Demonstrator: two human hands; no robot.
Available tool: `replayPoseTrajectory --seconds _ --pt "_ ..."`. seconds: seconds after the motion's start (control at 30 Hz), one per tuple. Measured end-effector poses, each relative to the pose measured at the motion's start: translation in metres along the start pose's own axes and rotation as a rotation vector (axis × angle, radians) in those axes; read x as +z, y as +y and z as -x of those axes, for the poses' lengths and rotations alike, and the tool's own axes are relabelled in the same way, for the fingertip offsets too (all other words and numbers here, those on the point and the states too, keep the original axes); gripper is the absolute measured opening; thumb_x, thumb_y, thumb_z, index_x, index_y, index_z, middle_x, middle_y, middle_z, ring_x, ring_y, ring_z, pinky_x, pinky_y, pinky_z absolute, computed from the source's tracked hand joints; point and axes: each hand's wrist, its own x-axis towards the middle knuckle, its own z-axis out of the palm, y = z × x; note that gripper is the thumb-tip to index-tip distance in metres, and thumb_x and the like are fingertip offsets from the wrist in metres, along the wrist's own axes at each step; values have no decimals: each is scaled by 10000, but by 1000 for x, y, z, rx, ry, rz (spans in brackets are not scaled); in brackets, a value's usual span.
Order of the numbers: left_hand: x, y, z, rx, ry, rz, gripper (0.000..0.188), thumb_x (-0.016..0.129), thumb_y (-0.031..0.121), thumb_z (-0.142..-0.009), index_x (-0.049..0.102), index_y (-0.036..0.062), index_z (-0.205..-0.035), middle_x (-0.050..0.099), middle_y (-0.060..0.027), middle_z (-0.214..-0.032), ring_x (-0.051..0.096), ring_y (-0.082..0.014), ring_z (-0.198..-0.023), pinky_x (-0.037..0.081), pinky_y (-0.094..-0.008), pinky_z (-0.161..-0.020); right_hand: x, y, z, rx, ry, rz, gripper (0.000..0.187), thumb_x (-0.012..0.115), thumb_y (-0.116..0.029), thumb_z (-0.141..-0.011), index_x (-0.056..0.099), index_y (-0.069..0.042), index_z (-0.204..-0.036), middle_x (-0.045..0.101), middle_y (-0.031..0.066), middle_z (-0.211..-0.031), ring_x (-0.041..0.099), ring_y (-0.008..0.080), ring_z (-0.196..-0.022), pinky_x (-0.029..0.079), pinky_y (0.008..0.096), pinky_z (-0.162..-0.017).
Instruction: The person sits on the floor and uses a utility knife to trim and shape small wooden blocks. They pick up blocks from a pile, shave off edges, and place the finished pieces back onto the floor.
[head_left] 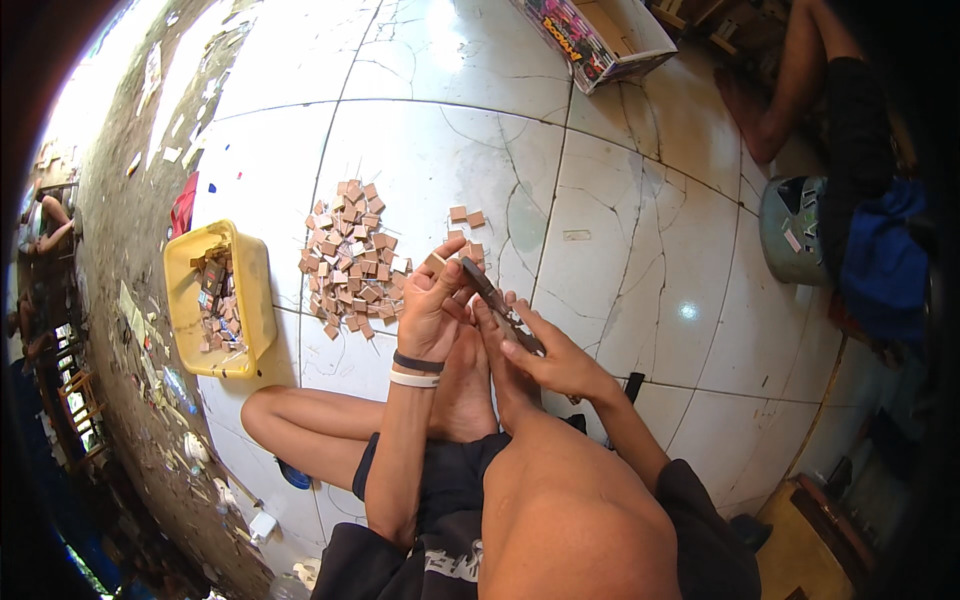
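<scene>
The left hand (428, 318) pinches a small square brown piece (435, 262) between thumb and forefinger. The right hand (560, 360) is closed on a long dark plier-like hand tool (497, 296), whose far end lies right by the left thumb and just beside the held piece; whether its tip bites on anything I cannot tell. The hands meet above the person's bare feet (467, 385), the left forearm rising nearly straight with a dark wristband (417, 363) and a white wristband (414, 380), the right forearm slanting in from the lower right, past the raised knee.

Just beyond the left hand spreads a loose heap of matching brown squares (350, 260), and a few loose brown squares (466, 216) lie apart to its right. Left of the heap stands a yellow rectangular plastic basin (263, 300), holding brown squares mixed with darker scraps. An open printed cardboard box (627, 67) sits at the top, its visible inside bare brown. On the right, pale strips (792, 238) lie on a grey-green round tub (775, 220).

The floor is of white, cracked tiles (650, 290); to the left runs brown ground (120, 250) littered with pale scraps. Another person's bent leg (795, 85) shows at upper right, near a blue cloth (885, 260).
</scene>
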Motion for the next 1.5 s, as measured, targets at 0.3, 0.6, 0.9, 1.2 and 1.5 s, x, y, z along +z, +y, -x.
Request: replayPoseTrajectory --seconds 0.3,0.6,0.9,1.2,1.5 --pt "-12 15 5 -45 -100 -128 569 737 298 -1043 522 19 -1491 715 -37 -1104 710 -160 -1014 602 -347 -926 -13 2 -5 134 -367 -548 466 592 -216 -1127 452 -34 -1533 564 6 -945 540 102 -803 509 283 -757" --pt "-3 17 7 136 28 -294 276 722 223 -1053 699 3 -1217 721 -50 -1063 713 -150 -976 626 -328 -921 -11 6 0 278 -388 -803 352 565 -260 -1142 465 -35 -1394 527 20 -964 524 122 -810 512 312 -728" --pt "-5 33 1 158 19 -514 263 769 156 -1019 747 -58 -1170 756 -74 -1005 751 -159 -857 649 -304 -810 -17 16 -4 324 -488 -906 314 546 -296 -1146 463 -49 -1321 531 43 -973 540 147 -833 523 329 -759" --pt "-9 36 -1 124 52 -513 261 754 177 -1034 736 -52 -1158 745 -68 -993 734 -148 -864 638 -299 -826 -15 12 -6 279 -422 -684 333 563 -312 -1135 534 -12 -1276 617 57 -1000 612 154 -880 541 315 -788" --pt "-17 37 -2 207 -90 -476 242 715 180 -1051 703 -16 -1193 716 -77 -1096 726 -194 -1066 614 -370 -978 -28 -2 -2 351 -197 -517 539 660 -180 -1072 475 -7 -1548 702 114 -1240 683 169 -1062 587 322 -877"
